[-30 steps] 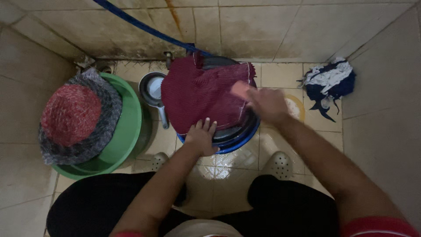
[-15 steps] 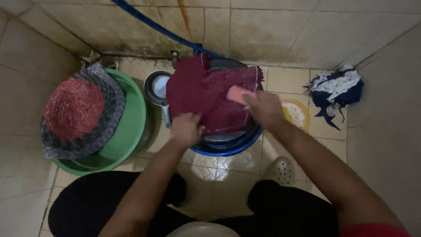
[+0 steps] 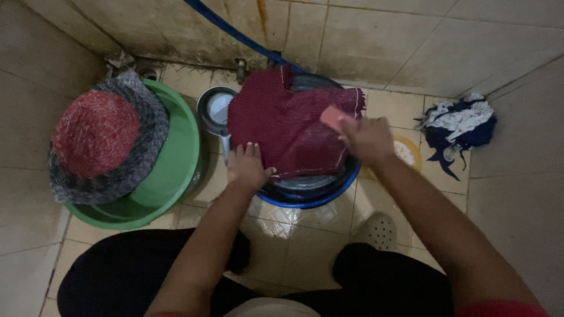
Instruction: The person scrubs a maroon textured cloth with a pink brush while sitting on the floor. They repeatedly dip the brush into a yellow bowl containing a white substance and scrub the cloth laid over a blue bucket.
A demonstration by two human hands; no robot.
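1. The fingers of my right hand (image 3: 369, 138) are closed around a pink soap bar (image 3: 331, 117), pressing it on the maroon cloth (image 3: 282, 126).
2. My left hand (image 3: 247, 167) lies flat, fingers open and spread, on the near left edge of that cloth.
3. The cloth is draped over a blue basin (image 3: 317, 191) standing on the tiled floor (image 3: 305, 235).
4. Just left of the basin sits a small grey scoop (image 3: 214, 111), and beyond it a green tub (image 3: 170, 170) holding a red and grey knitted piece (image 3: 100, 141).
5. To the right, a yellow dish (image 3: 408, 151) lies beside my wrist; a blue and white rag bundle (image 3: 461, 123) rests by the wall.
6. A blue hose (image 3: 235, 32) runs down the wall to the basin.
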